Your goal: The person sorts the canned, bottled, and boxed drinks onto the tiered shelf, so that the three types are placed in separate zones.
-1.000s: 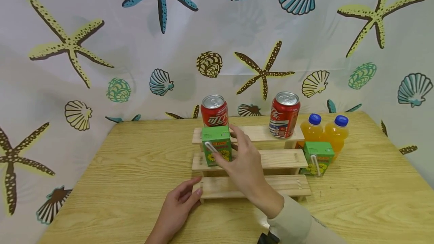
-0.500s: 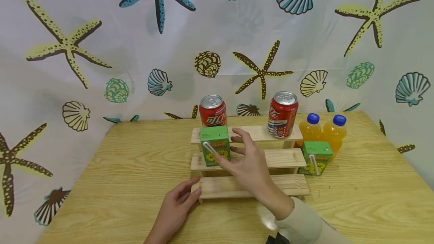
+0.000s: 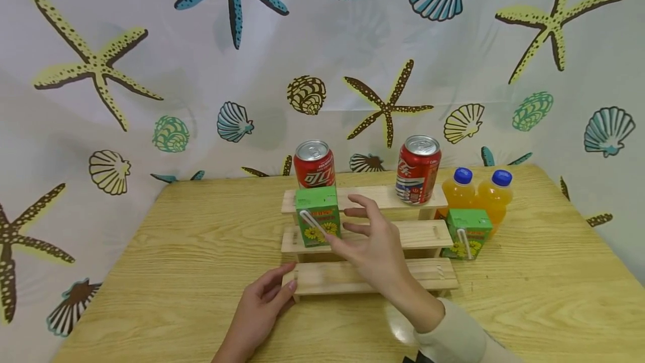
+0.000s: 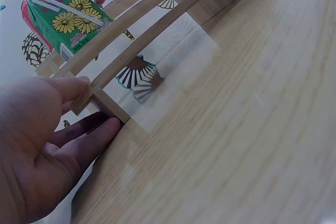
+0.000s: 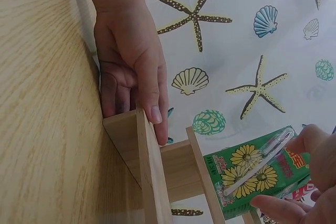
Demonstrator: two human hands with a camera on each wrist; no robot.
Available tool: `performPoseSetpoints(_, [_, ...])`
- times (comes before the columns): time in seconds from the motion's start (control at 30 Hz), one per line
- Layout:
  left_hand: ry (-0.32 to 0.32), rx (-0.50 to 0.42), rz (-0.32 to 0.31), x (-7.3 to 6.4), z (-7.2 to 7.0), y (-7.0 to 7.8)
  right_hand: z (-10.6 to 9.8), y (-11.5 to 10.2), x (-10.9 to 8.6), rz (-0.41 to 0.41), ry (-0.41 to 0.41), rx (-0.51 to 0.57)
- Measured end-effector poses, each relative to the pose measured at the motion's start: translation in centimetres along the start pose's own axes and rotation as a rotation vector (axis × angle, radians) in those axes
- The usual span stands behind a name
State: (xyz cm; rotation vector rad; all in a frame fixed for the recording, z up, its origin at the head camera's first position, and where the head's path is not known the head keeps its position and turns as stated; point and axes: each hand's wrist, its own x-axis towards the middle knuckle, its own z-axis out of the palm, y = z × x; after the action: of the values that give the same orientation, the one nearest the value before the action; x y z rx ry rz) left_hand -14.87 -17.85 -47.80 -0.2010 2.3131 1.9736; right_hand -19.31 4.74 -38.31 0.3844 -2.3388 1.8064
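Note:
A green juice box with a wrapped straw on its front stands upright at the left of the middle step of a three-step wooden display rack. My right hand is just right of the box, fingers spread and apart from it; its thumb tip is close to the box's front lower corner, and whether it touches I cannot tell. My left hand grips the left end of the lowest step; in the left wrist view, the left hand has fingers around the rack's end support.
Two red cola cans stand on the top step, a left can behind the box and a right can. Right of the rack are another green juice box and two orange drink bottles. A patterned curtain hangs behind the table.
My right hand has let go of the juice box and drawn back a little to the right, its fingers spreading. The box and my left hand stay in place on the rack.

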Motion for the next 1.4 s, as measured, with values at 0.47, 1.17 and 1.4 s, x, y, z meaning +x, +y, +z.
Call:
performPoseSetpoints(0.47, [-0.005, 0.006, -0.001, 0.1, 0.1, 0.0, -0.3, 0.0, -0.4, 0.01, -0.031, 0.009])
performPoseSetpoints(1.17, [-0.006, 0.017, -0.002, 0.1, 0.0, -0.2, -1.0, 0.4, -0.9, 0.131, -0.109, 0.171])
performPoseSetpoints(1.4, [-0.003, 0.05, -0.002, 0.1, -0.2, -0.2, -1.5, 0.7, -1.2, 0.127, -0.135, 0.174])
